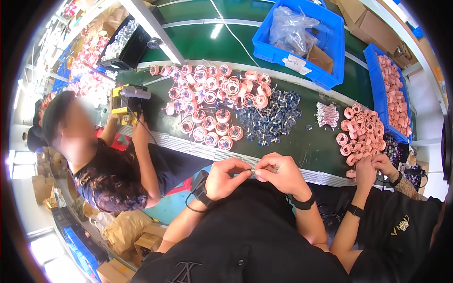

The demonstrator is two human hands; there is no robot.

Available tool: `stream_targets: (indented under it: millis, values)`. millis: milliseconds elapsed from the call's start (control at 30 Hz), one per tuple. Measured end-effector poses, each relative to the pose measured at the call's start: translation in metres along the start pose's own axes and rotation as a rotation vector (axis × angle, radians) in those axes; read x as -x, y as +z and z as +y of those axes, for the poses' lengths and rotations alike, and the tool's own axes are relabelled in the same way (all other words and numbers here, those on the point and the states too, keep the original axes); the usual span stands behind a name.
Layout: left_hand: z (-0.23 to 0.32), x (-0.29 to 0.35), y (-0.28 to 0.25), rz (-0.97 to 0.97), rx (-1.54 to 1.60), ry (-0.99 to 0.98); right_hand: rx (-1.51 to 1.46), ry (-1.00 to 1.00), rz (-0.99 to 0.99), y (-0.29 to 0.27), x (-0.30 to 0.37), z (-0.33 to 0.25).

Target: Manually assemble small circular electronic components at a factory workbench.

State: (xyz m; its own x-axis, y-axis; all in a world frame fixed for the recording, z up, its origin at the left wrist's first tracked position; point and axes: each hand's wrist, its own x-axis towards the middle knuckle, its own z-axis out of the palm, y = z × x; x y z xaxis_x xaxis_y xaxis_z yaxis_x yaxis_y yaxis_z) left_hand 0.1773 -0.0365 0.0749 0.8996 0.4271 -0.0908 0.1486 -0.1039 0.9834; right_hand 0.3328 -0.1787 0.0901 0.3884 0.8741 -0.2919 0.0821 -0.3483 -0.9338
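Note:
My left hand and my right hand meet in front of my chest, at the near edge of the bench. Thumb and forefinger of each pinch one tiny light-coloured piece; the fingertips cover most of it, so its kind cannot be told. Just beyond lies a heap of small blue circuit boards with pale ends. Left of that heap, many pink round housings with thin wires stand in a loose cluster. A bundle of short white and pink wires rests to the right.
More pink housings are piled at right, where a co-worker's hands work. On the left another person holds a yellow fixture. Blue bins stand at the back and far right. A metal post rises at back left.

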Motion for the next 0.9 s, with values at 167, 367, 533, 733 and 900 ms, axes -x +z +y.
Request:
stream_targets:
  millis: [167, 367, 533, 733, 900]
  values:
    - [-0.003, 0.005, -0.002, 0.01, 0.02, -0.057, 0.027, -0.114, 0.069, 0.01, 0.001, 0.002]
    - [0.0, 0.005, -0.006, 0.006, -0.055, 0.074, 0.037, -0.085, 0.065, 0.012, 0.005, -0.004]
    - [0.002, 0.011, -0.011, -0.106, -0.058, 0.166, 0.062, -0.323, -0.071, 0.002, 0.006, -0.001]
    - [0.008, 0.016, -0.011, -0.19, -0.054, 0.179, -0.088, -0.29, -0.238, 0.001, 0.006, 0.006]
    - [0.004, 0.016, -0.011, -0.148, 0.094, 0.002, -0.283, -0.036, -0.2, 0.008, 0.002, 0.02]
